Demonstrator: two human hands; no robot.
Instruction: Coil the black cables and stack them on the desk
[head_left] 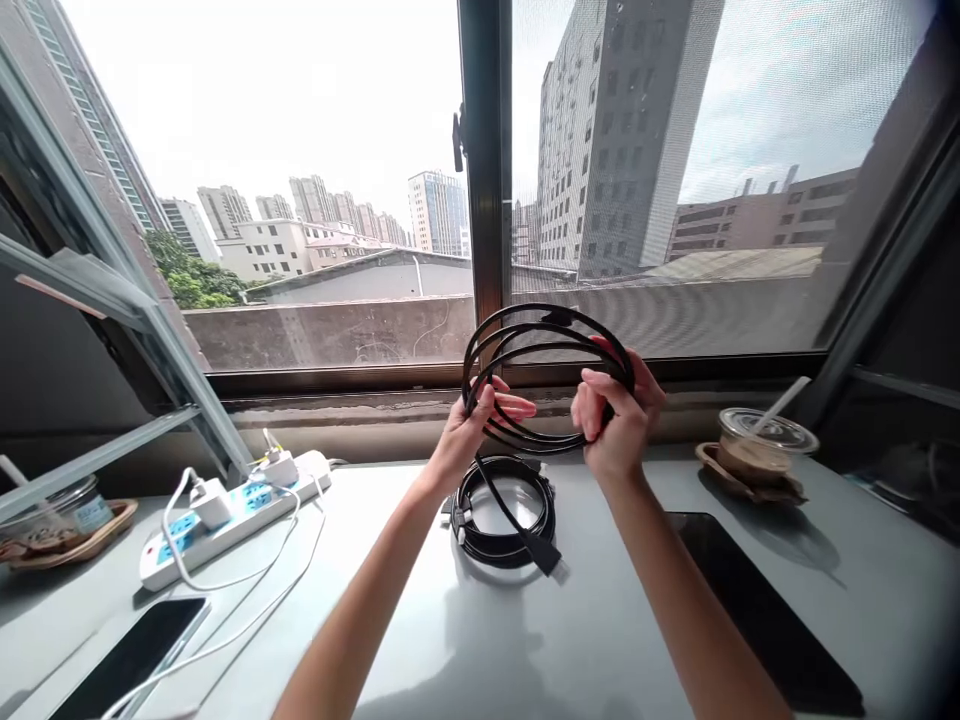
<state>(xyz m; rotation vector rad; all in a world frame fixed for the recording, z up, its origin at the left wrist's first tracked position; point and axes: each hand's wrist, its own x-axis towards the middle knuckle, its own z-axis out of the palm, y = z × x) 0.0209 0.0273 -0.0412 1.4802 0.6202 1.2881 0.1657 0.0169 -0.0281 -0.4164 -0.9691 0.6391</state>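
Held up above the table is a black HDMI cable (551, 346), wound in several loose loops. My left hand (480, 415) pinches the left side of the loops between thumb and fingers. Fingers of my right hand (616, 410) curl around the right side of the same loops. One cable end with a black plug (546, 556) and metal tip dangles below my left hand. Beneath it, a second coiled black cable (504, 550) lies on the table, with pale-capped connectors along its ring. Part of that coil is hidden behind the dangling end.
A white power strip (311, 478) with plugged-in chargers and white cords lies left, near a phone (139, 650). At right are a black tablet-like slab (765, 610) and a lidded drink cup (757, 450) in a carton holder. Another cup (71, 512) stands far left. A window frame (486, 180) rises behind.
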